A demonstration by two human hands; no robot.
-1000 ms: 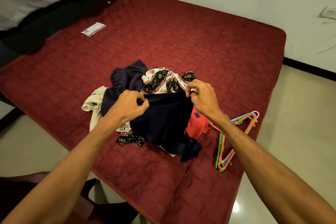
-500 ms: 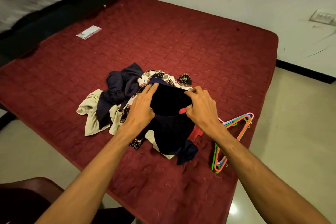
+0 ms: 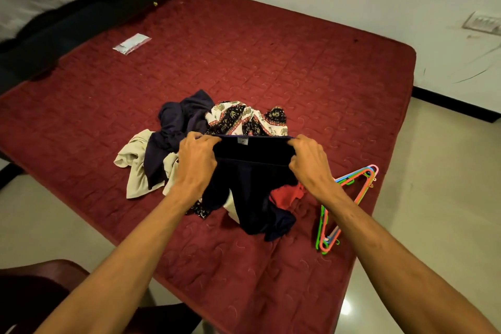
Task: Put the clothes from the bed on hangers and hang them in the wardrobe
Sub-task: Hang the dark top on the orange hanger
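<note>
A navy garment (image 3: 252,171) is held up at its top edge over the red bed (image 3: 271,49). The edge's left end is gripped by the curled fingers of the left hand (image 3: 196,163) and its right end by the right hand (image 3: 309,163), so it is stretched taut between them. The rest hangs below the hands onto the bed. Coloured hangers (image 3: 349,198) lie stacked to the right of the navy garment. A red garment (image 3: 287,194) is seen under its right side, a beige garment (image 3: 135,168) to its left, and a patterned garment (image 3: 244,119) just behind it. A small packet (image 3: 132,43) lies far behind it to the left.
</note>
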